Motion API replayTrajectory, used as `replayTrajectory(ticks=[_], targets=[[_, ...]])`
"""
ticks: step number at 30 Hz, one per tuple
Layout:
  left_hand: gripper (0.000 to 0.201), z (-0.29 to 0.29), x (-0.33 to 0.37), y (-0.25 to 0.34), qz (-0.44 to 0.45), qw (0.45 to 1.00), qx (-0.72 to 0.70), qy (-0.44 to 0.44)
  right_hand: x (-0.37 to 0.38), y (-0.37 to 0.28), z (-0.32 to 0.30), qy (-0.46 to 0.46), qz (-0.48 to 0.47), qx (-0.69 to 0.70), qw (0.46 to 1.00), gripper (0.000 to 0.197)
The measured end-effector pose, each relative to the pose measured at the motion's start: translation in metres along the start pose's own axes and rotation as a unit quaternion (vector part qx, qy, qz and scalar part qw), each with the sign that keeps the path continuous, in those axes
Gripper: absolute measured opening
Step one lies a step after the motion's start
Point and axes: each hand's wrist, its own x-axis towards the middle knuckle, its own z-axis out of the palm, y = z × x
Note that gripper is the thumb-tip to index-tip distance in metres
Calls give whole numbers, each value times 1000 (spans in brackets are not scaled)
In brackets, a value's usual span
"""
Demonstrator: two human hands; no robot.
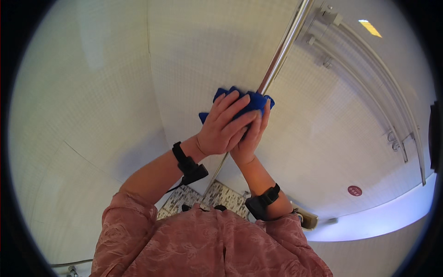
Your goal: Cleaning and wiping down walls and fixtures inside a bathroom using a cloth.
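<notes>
A bunched blue cloth (253,102) is pressed around the lower visible end of a shiny metal rail (291,39), at the edge of a pale panel. My left hand (220,129) lies over the cloth from the left, its fingers curved across it. From below right, my right hand (249,141) grips the same cloth, fingers pointing up along its right side. The two hands touch at the palms. Cloth edges stick out beyond the fingers on both sides, while its middle and the rail inside it are hidden.
On the right, a curved double towel rail (369,69) is fixed behind the glass-like panel, which carries a round red sticker (355,190). Pale tiled walls (92,101) rise on the left. Mosaic floor (226,196) shows below, beside a small tan box (308,219).
</notes>
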Motion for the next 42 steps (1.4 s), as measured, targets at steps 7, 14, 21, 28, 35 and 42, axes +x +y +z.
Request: replayTrajectory(ticks=[7, 14, 21, 28, 35, 42], targets=[[44, 3, -111, 20, -26, 986, 25, -163, -117, -11, -6, -64, 181, -15, 981, 70], [45, -17, -168, 44, 17, 901, 62, -430, -257, -29, -16, -144, 308, -16, 940, 74], [43, -7, -31, 0, 89, 963, 160, -196, -141, -17, 0, -15, 190, 31, 981, 74], [32, 5, -47, -13, 129, 957, 222, -137, -229, -18, 3, -52, 235, 36, 970, 76], [27, 3, -44, -12, 151, 947, 221, -175, -383, -41, -24, -203, 530, -6, 824, 92], [25, 0, -45, -10, 156, 944, 225, -184, -359, -32, -31, -230, 453, 11, 861, 95]])
